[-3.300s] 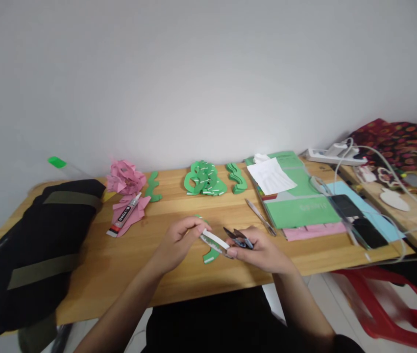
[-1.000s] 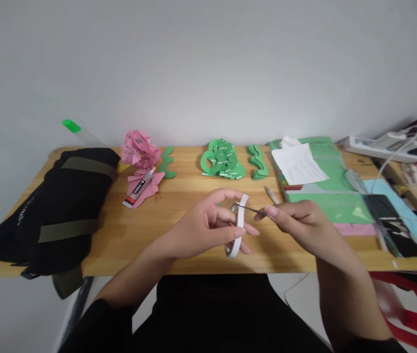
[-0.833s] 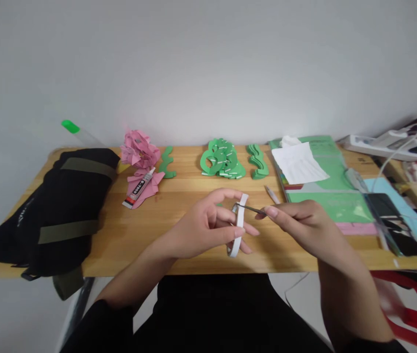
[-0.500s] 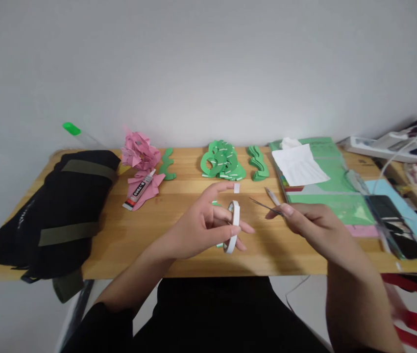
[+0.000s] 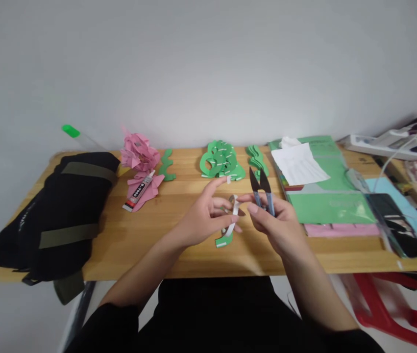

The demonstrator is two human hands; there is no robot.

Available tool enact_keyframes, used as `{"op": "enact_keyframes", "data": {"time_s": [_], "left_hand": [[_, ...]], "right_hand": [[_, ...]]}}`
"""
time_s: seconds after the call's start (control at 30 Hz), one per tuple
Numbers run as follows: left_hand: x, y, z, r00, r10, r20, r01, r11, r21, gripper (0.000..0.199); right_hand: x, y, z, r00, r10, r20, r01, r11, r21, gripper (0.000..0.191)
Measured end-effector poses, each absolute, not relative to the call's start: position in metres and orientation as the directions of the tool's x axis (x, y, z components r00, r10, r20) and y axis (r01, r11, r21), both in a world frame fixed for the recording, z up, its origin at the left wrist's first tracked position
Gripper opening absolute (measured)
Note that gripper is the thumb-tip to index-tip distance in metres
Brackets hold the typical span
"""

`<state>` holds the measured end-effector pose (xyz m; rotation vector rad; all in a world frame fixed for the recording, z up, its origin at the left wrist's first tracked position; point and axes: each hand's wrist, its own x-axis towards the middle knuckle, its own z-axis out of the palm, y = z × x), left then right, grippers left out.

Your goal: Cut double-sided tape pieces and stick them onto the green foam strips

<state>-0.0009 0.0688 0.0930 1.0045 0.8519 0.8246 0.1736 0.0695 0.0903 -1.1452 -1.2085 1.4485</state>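
My left hand (image 5: 203, 220) holds a roll of white tape (image 5: 232, 218) upright between thumb and fingers, and a small white piece of tape (image 5: 229, 180) sticks to its raised index fingertip. My right hand (image 5: 280, 223) grips small thread snips (image 5: 263, 193), their dark blades apart and pointing toward the wall. Its thumb and index finger are close to the roll's right side. Under my left hand a green wavy paper strip (image 5: 223, 240) with white tape on it lies on the wooden table (image 5: 189, 260), partly hidden.
Green paper pieces (image 5: 220, 159) and a wavy stack (image 5: 255, 158) lie behind. At left are a black bag (image 5: 72, 196), pink paper (image 5: 140, 152) and a glue tube (image 5: 138, 191). At right are a white tissue (image 5: 298, 164), green packet (image 5: 333, 208), phone (image 5: 395, 225) and power strip (image 5: 384, 143).
My right hand has moved left to the tape roll, and the snips have turned upward with their blades apart. The left hand and roll have shifted slightly, showing more of the green strip.
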Motion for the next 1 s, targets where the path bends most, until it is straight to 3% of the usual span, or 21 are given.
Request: {"op": "enact_keyframes", "data": {"time_s": [0.17,0.33,0.57,0.67,0.8,1.0], "left_hand": [[0.002,0.068,0.090,0.202,0.957,-0.208,-0.122,0.235,0.964,0.082],[0.004,0.066,0.093,0.258,0.952,-0.168,-0.175,0.217,0.960,0.085],[0.007,0.062,0.099,0.219,0.970,-0.108,-0.222,0.157,0.962,0.089],[0.007,0.060,0.103,0.185,0.980,-0.075,-0.233,0.118,0.965,0.089],[0.009,0.057,0.108,0.165,0.984,-0.064,-0.191,0.095,0.977,0.090],[0.014,0.054,0.111,0.169,0.984,-0.051,-0.171,0.080,0.982,0.091]], "right_hand": [[0.177,0.076,0.084,-0.184,0.968,-0.173,-0.109,-0.195,-0.975,0.026],[0.179,0.080,0.084,-0.241,0.951,-0.193,-0.147,-0.232,-0.962,0.025],[0.190,0.075,0.083,-0.082,0.990,-0.115,-0.079,-0.122,-0.989,0.041],[0.209,0.069,0.086,-0.135,0.985,-0.109,0.073,-0.100,-0.992,0.061],[0.228,0.062,0.098,-0.173,0.978,-0.117,0.386,-0.042,-0.921,0.061],[0.224,0.058,0.105,-0.230,0.969,-0.085,0.518,0.048,-0.854,0.063]]}}
